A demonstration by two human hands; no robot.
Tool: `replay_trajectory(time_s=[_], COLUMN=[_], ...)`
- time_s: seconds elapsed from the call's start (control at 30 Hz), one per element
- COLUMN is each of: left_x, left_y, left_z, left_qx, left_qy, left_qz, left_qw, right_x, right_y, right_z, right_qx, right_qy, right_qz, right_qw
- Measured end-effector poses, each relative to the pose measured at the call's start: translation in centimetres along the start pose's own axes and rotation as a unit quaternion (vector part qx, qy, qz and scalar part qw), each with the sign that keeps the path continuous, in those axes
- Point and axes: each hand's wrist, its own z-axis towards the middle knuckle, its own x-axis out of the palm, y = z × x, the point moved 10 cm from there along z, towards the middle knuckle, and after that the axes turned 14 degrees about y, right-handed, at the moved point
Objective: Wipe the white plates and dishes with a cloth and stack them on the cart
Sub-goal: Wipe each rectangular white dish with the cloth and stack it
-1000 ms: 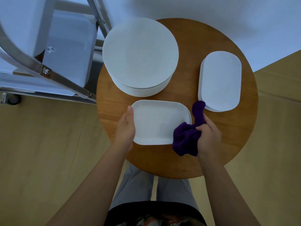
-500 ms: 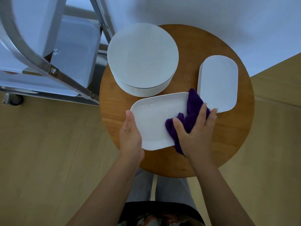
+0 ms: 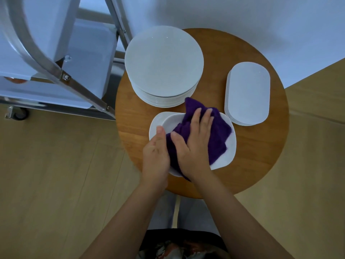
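Note:
A white rectangular dish (image 3: 228, 152) lies at the near side of the round wooden table (image 3: 261, 156). My left hand (image 3: 155, 155) grips the dish's left edge. My right hand (image 3: 194, 144) lies flat, fingers spread, pressing a purple cloth (image 3: 217, 135) onto the dish; the cloth covers most of it. A stack of round white plates (image 3: 164, 62) stands at the table's far left. To the right sits a stack of oval white dishes (image 3: 248, 92).
The metal cart (image 3: 56, 70) with pale shelves stands left of the table, its frame close to the round plates. A caster wheel (image 3: 18, 114) rests on the wooden floor. A white wall runs behind the table. My legs are under the near edge.
My right hand has carried the cloth from the dish's right edge onto its middle and spread flat over it. The dish has turned slightly under my left hand.

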Motion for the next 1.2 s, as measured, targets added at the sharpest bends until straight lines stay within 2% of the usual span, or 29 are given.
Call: replay_trajectory(time_s=[0.1, 0.2, 0.3, 0.47, 0.67, 0.77, 0.93, 1.07, 1.2], left_x=[-0.5, -0.7, -0.6, -0.3, -0.3, -0.3, 1.0, 0.3, 0.3], left_y=[-0.4, -0.6, -1.0, -3.4, -5.7, -6.2, -6.9, -9.0, -11.2], left_z=[-0.2, -0.4, -0.6, -2.0, -3.5, -4.0, -4.9, -4.8, -4.9], left_qx=[0.013, 0.019, 0.012, 0.027, 0.006, -0.023, -0.049, -0.03, -0.011], left_qy=[0.004, 0.015, 0.031, 0.022, 0.001, 0.003, 0.006, -0.018, -0.004], left_qz=[-0.001, -0.028, -0.051, -0.061, -0.083, -0.09, -0.118, -0.111, -0.068], left_qw=[1.0, 0.999, 0.998, 0.998, 0.996, 0.996, 0.992, 0.993, 0.998], right_x=[1.7, 2.1, 1.0, -1.4, -3.2, -3.8, -4.8, -5.2, -6.6], right_y=[1.7, 3.7, 5.5, 7.4, 9.9, 10.8, 10.6, 10.4, 10.5], right_z=[-1.2, -2.2, -3.0, -4.4, -6.2, -7.3, -8.4, -10.1, -10.9], right_qx=[-0.083, -0.148, -0.176, -0.177, -0.21, -0.254, -0.273, -0.322, -0.35], right_qy=[0.091, 0.193, 0.225, 0.22, 0.172, 0.171, 0.19, 0.172, 0.146], right_qz=[0.047, 0.089, 0.097, 0.121, 0.033, -0.015, -0.103, -0.234, -0.28], right_qw=[0.991, 0.966, 0.953, 0.951, 0.962, 0.952, 0.937, 0.901, 0.882])
